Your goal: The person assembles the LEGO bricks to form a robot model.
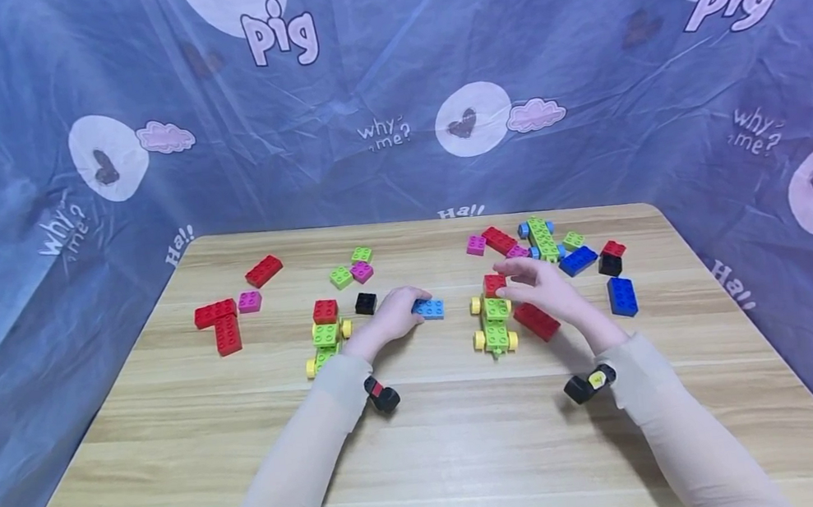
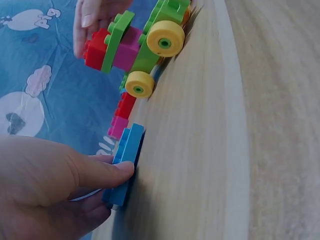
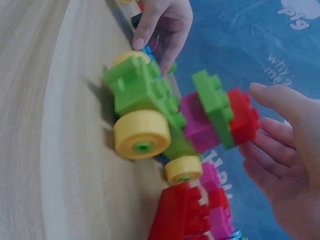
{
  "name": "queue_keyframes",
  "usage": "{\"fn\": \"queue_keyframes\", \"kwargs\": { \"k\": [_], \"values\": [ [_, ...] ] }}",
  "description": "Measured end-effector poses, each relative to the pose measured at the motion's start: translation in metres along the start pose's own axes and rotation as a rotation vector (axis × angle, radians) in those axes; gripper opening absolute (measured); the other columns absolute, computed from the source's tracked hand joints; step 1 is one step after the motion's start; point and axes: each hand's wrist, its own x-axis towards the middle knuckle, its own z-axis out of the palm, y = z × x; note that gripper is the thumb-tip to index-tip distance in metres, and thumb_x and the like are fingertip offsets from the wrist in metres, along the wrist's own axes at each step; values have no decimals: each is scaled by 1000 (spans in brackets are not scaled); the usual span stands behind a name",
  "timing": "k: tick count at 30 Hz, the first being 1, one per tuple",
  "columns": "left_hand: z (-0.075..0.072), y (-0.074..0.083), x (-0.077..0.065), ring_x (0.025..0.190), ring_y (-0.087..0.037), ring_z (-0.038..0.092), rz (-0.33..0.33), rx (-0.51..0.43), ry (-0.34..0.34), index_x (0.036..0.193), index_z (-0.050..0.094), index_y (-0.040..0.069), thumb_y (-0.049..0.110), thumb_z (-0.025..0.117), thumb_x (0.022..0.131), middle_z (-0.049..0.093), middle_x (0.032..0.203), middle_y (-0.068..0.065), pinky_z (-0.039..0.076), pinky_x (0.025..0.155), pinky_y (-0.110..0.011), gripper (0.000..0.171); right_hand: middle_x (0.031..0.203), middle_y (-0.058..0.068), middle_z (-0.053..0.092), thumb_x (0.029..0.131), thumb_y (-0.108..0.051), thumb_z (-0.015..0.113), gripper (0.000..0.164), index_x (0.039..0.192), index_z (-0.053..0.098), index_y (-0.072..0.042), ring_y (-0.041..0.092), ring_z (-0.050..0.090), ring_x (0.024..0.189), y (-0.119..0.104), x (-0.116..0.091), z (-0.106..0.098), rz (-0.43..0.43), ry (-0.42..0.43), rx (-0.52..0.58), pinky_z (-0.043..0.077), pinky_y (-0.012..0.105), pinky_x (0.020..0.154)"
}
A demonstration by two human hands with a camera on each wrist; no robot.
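My left hand pinches a light blue building brick by its end, thumb on one side and fingers on the other. In the left wrist view the brick is tilted on edge close to the tabletop. My right hand is beside a green toy car with yellow wheels, its fingers loosely bent around the red brick on top. Seen from the right wrist, the thumb and fingertips lie right at this red brick, not closed round it. Pink and green bricks stack beneath it.
A similar green car with a red top brick stands left of my left hand, near a black brick. A long red brick lies under my right forearm. Farther right are a blue-wheeled car and dark blue bricks.
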Motion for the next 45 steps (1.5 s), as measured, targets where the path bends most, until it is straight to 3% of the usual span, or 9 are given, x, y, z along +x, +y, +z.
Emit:
{"fn": "queue_keyframes", "kwargs": {
  "k": [5,10,19,30,39,45],
  "values": [
    [-4,6,-6,129,-30,49,2,-9,5,129,59,1,5,67,88,58,133,-15,35,112,-40,42,137,21,53,90,-23,69,52,134,52,-3,37,44,132,-17,-4,-1,-36,34,14,35,53,109],
    [-11,15,-14,128,-29,50,26,-18,34,129,59,2,8,68,88,58,133,-14,36,111,-40,43,134,19,56,89,-20,70,47,130,56,-4,35,49,129,-35,-10,4,-74,58,21,37,54,108],
    [-24,35,-30,121,-28,55,128,-23,63,128,59,3,12,69,88,61,130,-13,41,107,-39,42,123,21,63,86,-12,72,41,122,61,2,37,61,112,-57,-19,31,-211,-5,-68,48,49,97],
    [-35,51,-63,118,-25,57,186,-49,17,128,60,5,13,69,88,62,127,-10,44,103,-39,42,121,17,64,82,-4,74,43,122,61,1,38,61,110,-67,-35,57,-225,-15,-145,50,50,95],
    [-33,55,-82,118,-25,57,236,-46,13,128,60,4,14,69,88,63,127,-10,46,101,-37,42,118,17,66,83,-7,72,42,122,60,2,32,66,104,-67,-44,70,-229,-75,-158,54,45,89],
    [-29,53,-90,114,-25,58,267,-59,-2,125,62,4,15,71,86,65,122,-9,47,99,-39,41,111,10,69,81,-12,74,39,117,64,-3,26,67,99,-65,-49,77,-191,-93,-183,55,43,86]
  ]
}}
